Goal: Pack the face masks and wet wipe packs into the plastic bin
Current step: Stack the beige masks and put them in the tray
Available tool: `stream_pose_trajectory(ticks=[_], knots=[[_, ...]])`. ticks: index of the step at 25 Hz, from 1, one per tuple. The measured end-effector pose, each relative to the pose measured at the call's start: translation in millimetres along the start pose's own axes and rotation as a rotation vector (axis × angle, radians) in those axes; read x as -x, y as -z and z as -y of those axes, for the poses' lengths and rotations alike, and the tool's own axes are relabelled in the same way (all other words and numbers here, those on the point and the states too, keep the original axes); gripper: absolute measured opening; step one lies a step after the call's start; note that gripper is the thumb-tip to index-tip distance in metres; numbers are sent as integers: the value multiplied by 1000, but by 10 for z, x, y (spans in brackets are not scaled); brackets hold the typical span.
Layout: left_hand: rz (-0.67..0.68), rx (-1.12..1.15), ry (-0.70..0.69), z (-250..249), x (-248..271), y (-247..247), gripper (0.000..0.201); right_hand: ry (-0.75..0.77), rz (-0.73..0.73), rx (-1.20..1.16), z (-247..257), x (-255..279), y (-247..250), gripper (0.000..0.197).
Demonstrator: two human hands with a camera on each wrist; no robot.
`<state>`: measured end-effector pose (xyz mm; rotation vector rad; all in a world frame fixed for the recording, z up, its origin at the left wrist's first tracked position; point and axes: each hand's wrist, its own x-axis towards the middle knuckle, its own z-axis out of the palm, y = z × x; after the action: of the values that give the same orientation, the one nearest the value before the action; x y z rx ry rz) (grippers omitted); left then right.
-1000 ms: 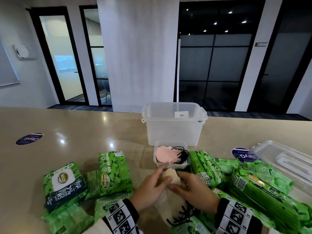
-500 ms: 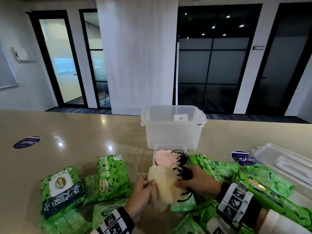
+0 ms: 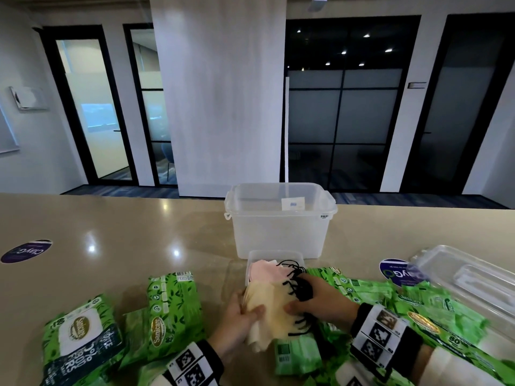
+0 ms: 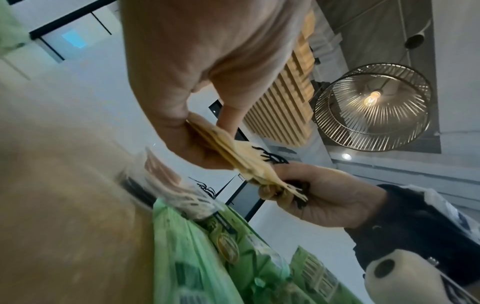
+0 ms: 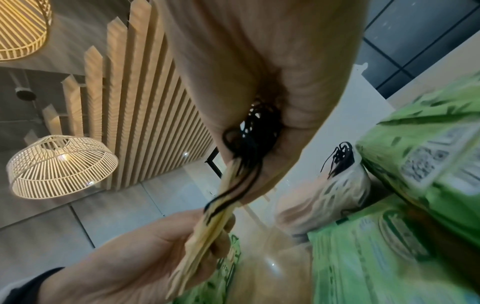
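Both hands hold a stack of cream face masks (image 3: pixel 269 307) with black ear loops just above the table. My left hand (image 3: pixel 239 319) pinches the stack's left edge, thumb on top; the same stack (image 4: pixel 241 156) shows in the left wrist view. My right hand (image 3: pixel 315 299) grips the right end with the bunched loops (image 5: pixel 255 131). Pink masks (image 3: pixel 264 273) lie in a small clear tray (image 3: pixel 274 253) just beyond. The empty clear plastic bin (image 3: pixel 280 218) stands behind the tray. Green wet wipe packs (image 3: pixel 174 310) lie to both sides.
A clear bin lid (image 3: pixel 471 277) lies at the right, over more green packs (image 3: pixel 434 321). Round purple stickers (image 3: pixel 26 250) mark the beige tabletop (image 3: pixel 111 232). A white pillar stands behind the table's far edge.
The cream masks have been lifted off the table and turned flatter between both hands, moving slightly toward the tray. The right hand now grips the black loops.
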<state>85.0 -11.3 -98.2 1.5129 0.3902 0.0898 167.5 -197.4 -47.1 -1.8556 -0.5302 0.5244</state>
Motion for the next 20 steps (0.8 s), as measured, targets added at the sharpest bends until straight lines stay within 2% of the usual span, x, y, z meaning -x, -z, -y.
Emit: stream_pose_trajectory(ticks=[3, 5, 7, 10, 13, 17, 19, 20], knots=[[52, -132, -202, -256, -293, 20, 61, 35, -57, 90, 89, -269, 203, 49], [74, -294, -312, -453, -599, -27, 61, 38, -147, 191, 177, -558, 338, 48], [33, -487, -358, -613, -905, -98, 54, 14, -217, 320, 253, -827, 418, 54], [-20, -733, -286, -572, -1296, -188, 42, -45, -217, 496, 220, -1082, 452, 60], [-4, -927, -201, -413, -1428, -241, 38, -89, -160, 660, 104, -1201, 515, 48], [11, -1109, -260, -345, -1375, -271, 45, -73, -129, 793, 41, -1230, 568, 27], [-38, -1216, -319, -327, -1326, -308, 55, -69, -132, 874, 37, -1220, 536, 28], [-57, -1249, -359, -326, -1308, -327, 61, -43, -136, 923, 29, -1224, 511, 34]])
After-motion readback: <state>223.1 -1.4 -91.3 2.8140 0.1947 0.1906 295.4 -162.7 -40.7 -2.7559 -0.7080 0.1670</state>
